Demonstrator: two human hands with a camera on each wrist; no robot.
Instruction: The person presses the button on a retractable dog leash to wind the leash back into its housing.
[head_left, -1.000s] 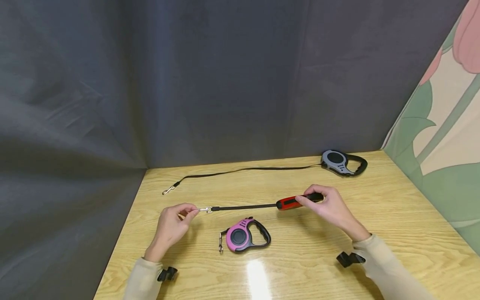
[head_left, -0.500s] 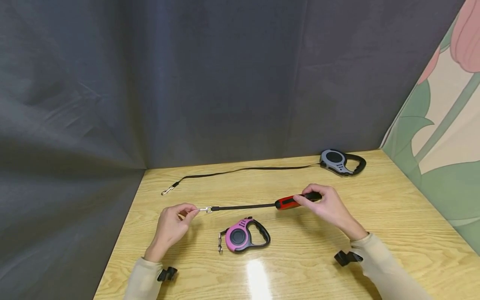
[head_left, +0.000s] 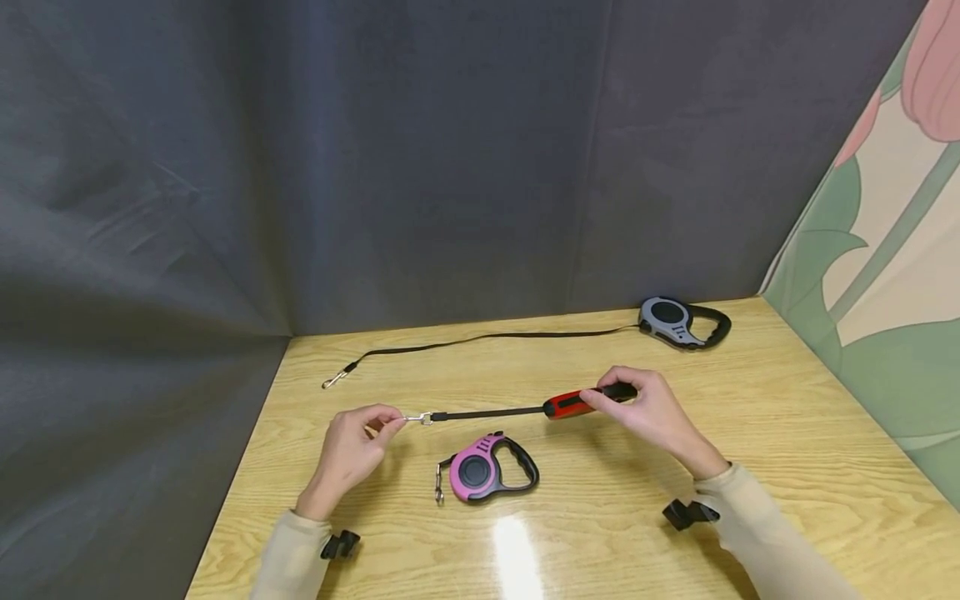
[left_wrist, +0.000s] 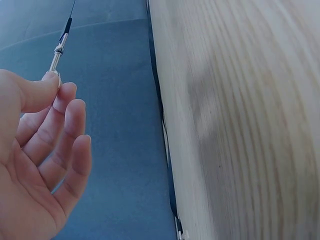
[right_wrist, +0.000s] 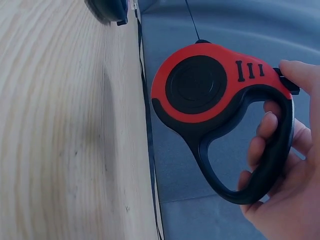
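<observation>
My right hand (head_left: 645,410) grips the black handle of a red retractable dog leash (right_wrist: 195,85), fingers through the loop and thumb at the button on top. The leash is held above the table, its case edge-up in the head view. A short length of black strap (head_left: 491,413) runs taut from the case to a metal snap hook (left_wrist: 56,55). Between thumb and forefinger my left hand (head_left: 352,454) pinches that hook's end. Below the strap, a pink retractable leash (head_left: 474,472) lies on the table with its own small clip (head_left: 438,483) at its left.
At the back right of the wooden table (head_left: 600,533) lies a grey retractable leash (head_left: 684,323). Its black strap (head_left: 487,336) stretches left along the back to a snap hook (head_left: 335,379). A dark curtain (head_left: 450,167) stands behind and a flowered cloth (head_left: 885,275) at right.
Both hands keep their hold. My left hand has shifted slightly right with the hook, and my right hand slightly left with the red leash, so the visible strap is a little shorter.
</observation>
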